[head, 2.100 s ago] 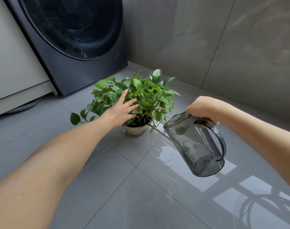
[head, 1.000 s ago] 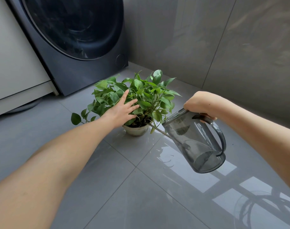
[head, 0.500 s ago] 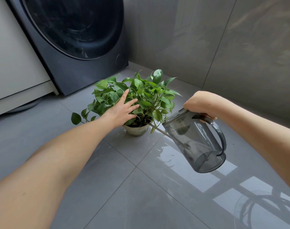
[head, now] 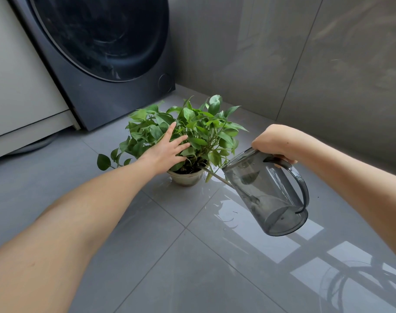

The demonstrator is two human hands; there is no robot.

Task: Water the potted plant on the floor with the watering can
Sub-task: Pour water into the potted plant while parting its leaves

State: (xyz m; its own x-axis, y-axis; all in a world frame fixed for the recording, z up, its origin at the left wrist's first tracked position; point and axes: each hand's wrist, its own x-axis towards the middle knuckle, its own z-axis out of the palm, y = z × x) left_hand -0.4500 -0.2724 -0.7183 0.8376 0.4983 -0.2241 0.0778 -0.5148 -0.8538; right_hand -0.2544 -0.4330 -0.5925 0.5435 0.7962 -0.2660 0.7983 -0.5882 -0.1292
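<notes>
A leafy green plant (head: 206, 129) grows in a small pale pot (head: 185, 178) standing on the grey tiled floor. My left hand (head: 167, 150) lies flat against the leaves with its fingers spread, pushing the foliage aside over the pot. My right hand (head: 275, 142) grips the top of the handle of a smoky transparent watering can (head: 269, 193). The can is tipped steeply toward the plant, its thin spout (head: 217, 176) reaching down to the soil at the pot's right rim. Little water shows inside the can.
A dark front-loading washing machine (head: 106, 53) stands behind the plant on the left, beside a pale cabinet (head: 18, 86). Grey tiled walls (head: 305, 53) close the corner behind and to the right. The glossy floor (head: 192, 256) reflects a window at the lower right.
The can's base has risen a little, so it tips more steeply toward the pot. My left hand and the plant have stayed where they were.
</notes>
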